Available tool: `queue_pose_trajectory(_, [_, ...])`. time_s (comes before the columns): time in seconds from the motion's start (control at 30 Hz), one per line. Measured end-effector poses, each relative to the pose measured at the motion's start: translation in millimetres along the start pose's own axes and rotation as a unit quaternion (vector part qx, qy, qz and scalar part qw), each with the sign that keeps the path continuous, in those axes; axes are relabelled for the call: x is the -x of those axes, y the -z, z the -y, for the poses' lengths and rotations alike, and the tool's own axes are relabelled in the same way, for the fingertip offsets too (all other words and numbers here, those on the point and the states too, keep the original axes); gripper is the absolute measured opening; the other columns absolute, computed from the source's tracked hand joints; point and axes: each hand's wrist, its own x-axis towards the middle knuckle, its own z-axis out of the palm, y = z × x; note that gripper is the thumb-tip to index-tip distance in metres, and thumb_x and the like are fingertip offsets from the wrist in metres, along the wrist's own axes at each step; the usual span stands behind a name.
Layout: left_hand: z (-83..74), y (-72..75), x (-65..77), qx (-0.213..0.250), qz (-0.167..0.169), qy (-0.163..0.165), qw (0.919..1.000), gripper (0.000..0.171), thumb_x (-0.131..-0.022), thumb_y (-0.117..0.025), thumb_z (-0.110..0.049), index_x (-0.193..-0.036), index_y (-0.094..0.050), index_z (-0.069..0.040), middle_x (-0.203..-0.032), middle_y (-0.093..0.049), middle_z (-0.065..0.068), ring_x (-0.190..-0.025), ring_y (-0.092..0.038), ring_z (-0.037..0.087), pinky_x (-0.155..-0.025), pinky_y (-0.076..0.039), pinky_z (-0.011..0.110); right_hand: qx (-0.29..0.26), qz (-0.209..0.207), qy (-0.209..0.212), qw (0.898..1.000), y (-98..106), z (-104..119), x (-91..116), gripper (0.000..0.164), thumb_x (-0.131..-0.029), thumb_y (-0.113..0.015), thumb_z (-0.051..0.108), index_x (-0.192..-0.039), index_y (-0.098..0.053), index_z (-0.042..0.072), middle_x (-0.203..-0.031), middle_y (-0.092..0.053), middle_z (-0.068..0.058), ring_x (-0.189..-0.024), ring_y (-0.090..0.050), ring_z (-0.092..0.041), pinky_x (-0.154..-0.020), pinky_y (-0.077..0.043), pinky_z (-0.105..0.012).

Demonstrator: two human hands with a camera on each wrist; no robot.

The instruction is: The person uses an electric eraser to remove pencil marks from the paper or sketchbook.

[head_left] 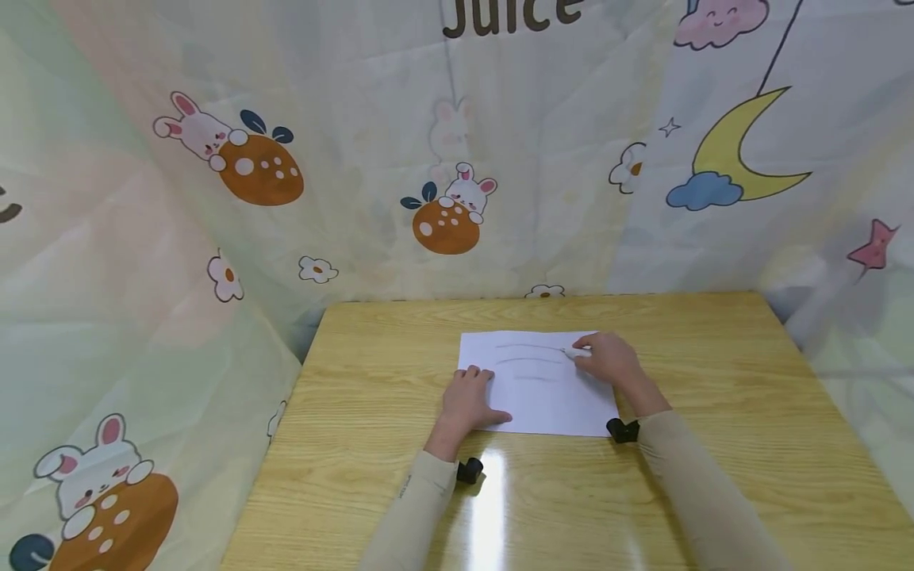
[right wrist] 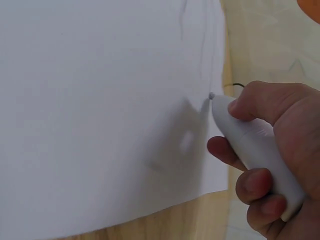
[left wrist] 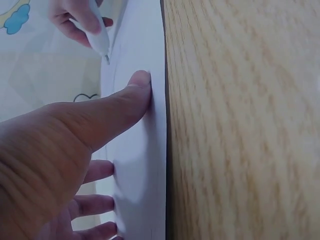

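White pen-like tool (right wrist: 250,137) at two o'clock on white paper (head_left: 550,404), tip at end of top line of three faint lines (head_left: 528,359). Right hand (head_left: 612,361) grips tool, fingers curled round. Left hand (head_left: 467,399) at nine o'clock, thumb and fingers spread, resting on paper. Wooden table (head_left: 385,341) beneath; printed cloth (head_left: 557,214) at twelve.

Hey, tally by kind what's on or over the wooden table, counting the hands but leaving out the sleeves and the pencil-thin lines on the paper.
Hands: 2 (left hand, right hand)
White sheet of paper: 1
White pen-like tool: 1
Black wrist pieces: 2 (left piece, right piece)
Total: 6
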Motion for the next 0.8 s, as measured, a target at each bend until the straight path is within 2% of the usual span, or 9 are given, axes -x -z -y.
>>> queue_pose_trajectory(0.2, [-2.9,0.7,0.3,-0.007,0.005,-0.004,1.0,0.088,-0.068,-0.075,-0.068,-0.138,-0.056,-0.02,-0.131,-0.052,0.009,-0.119,-0.046,0.031,-0.08,-0.052,0.044,0.019,0.012,-0.003,1.0,5.1,2.7,1.6,0.033,-0.086,-0.068,0.023,-0.114,-0.072,0.007,-0.109,-0.069,-0.017,-0.065,-0.052,-0.019,-0.052,-0.041,-0.031])
queue_pose_trajectory(0.37, [-3.7,2.2,1.5,-0.032,0.01,-0.007,0.9994,0.087,-0.068,-0.074,-0.069,-0.139,-0.055,-0.022,-0.13,-0.053,0.011,-0.119,-0.047,0.033,-0.086,-0.05,0.041,0.013,0.005,0.016,1.0,7.8,5.7,3.8,0.031,-0.085,-0.068,0.021,-0.111,-0.073,0.006,-0.111,-0.068,-0.018,-0.068,-0.054,-0.019,-0.051,-0.042,-0.031])
queue_pose_trajectory(0.53, [-3.8,3.6,0.5,-0.033,0.012,-0.01,0.9993,0.086,-0.069,-0.074,-0.068,-0.14,-0.055,-0.022,-0.131,-0.052,0.012,-0.12,-0.046,0.034,-0.09,-0.048,0.04,0.011,-0.002,0.017,1.0,9.1,11.2,2.7,0.031,-0.084,-0.067,0.019,-0.111,-0.073,0.005,-0.111,-0.068,-0.017,-0.068,-0.054,-0.02,-0.053,-0.044,-0.033])
queue_pose_trajectory(0.67, [-3.5,5.2,0.6,-0.025,0.016,-0.008,0.9995,0.086,-0.07,-0.073,-0.067,-0.14,-0.054,-0.022,-0.133,-0.051,0.012,-0.12,-0.046,0.034,-0.087,-0.049,0.041,0.025,-0.004,0.015,1.0,10.7,17.9,1.5,0.031,-0.083,-0.069,0.019,-0.11,-0.074,0.005,-0.111,-0.069,-0.017,-0.084,-0.062,-0.026,-0.062,-0.05,-0.038])
queue_pose_trajectory(0.77, [-3.3,6.1,2.1,-0.025,0.016,-0.008,0.9995,0.085,-0.07,-0.073,-0.068,-0.14,-0.055,-0.022,-0.133,-0.051,0.012,-0.12,-0.046,0.035,-0.084,-0.051,0.042,0.028,0.001,0.011,1.0,12.0,20.3,3.6,0.031,-0.083,-0.069,0.019,-0.11,-0.073,0.005,-0.111,-0.069,-0.017,-0.079,-0.062,-0.025,-0.054,-0.047,-0.035])
queue_pose_trajectory(0.8, [-3.3,5.4,2.2,-0.027,0.012,-0.007,0.9995,0.085,-0.07,-0.073,-0.068,-0.14,-0.055,-0.022,-0.132,-0.051,0.012,-0.119,-0.046,0.034,-0.083,-0.051,0.042,0.028,0.002,0.013,1.0,12.4,20.8,3.9,0.031,-0.083,-0.068,0.018,-0.111,-0.073,0.005,-0.109,-0.069,-0.017,-0.072,-0.06,-0.024,-0.051,-0.044,-0.033])
